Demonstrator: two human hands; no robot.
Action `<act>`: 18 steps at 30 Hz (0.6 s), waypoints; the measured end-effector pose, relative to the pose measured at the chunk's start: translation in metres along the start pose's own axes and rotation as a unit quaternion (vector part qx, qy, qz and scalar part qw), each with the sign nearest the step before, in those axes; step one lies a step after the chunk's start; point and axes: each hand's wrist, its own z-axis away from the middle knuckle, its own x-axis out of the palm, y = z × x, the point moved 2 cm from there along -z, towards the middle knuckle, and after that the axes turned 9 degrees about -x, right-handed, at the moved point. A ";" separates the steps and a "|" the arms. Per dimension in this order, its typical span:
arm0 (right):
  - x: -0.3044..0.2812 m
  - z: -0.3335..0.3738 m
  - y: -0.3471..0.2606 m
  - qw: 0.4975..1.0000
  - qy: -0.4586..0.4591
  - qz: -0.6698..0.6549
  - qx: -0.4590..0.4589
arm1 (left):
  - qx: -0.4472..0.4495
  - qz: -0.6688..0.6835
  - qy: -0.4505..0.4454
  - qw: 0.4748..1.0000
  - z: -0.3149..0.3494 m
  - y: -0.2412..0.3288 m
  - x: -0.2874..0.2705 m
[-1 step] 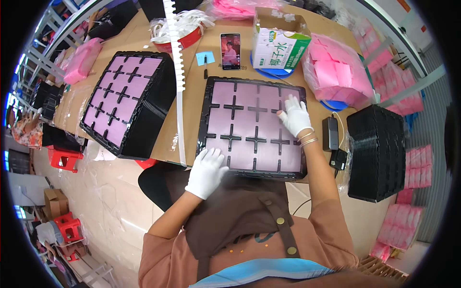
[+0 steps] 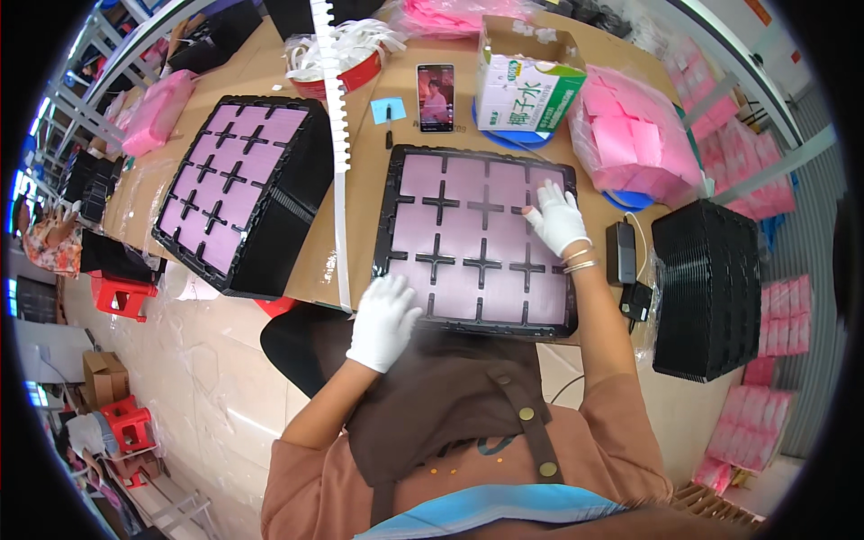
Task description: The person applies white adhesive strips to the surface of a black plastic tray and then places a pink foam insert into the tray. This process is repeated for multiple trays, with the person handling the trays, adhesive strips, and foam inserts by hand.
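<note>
A black plastic tray [image 2: 382, 236] lies on the table in front of me, its compartments filled with flat pale-pink pieces between black cross-shaped dividers. My right hand [image 2: 557, 221], in a white glove, rests on the tray's right side with its fingers spread; a fingertip or two is bare. At the near left corner my left hand [image 2: 383, 322], also white-gloved, touches the rim with fingers extended; their tips are partly hard to make out. Neither hand appears to hold anything. To the left stands a tall stack of black trays [image 2: 286, 216], its top one filled with similar pink pieces.
A phone [image 2: 436, 97] stands beyond the tray, beside a marker [image 2: 389, 126] on a blue note. Behind are a carton [image 2: 522, 90], a red tub [image 2: 346, 79] of white strips and bagged pink pieces [image 2: 630, 135]. More stacked black trays [image 2: 706, 288] stand at right, near a power adapter [image 2: 620, 254].
The whole view has shifted very slightly. Both hands stay at the tray, the left one with its fingers a little differently placed at the rim.
</note>
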 end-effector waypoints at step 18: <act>-0.006 0.119 0.013 0.880 0.142 -0.346 0.292 | -0.280 0.481 0.140 0.819 0.036 -0.013 -0.035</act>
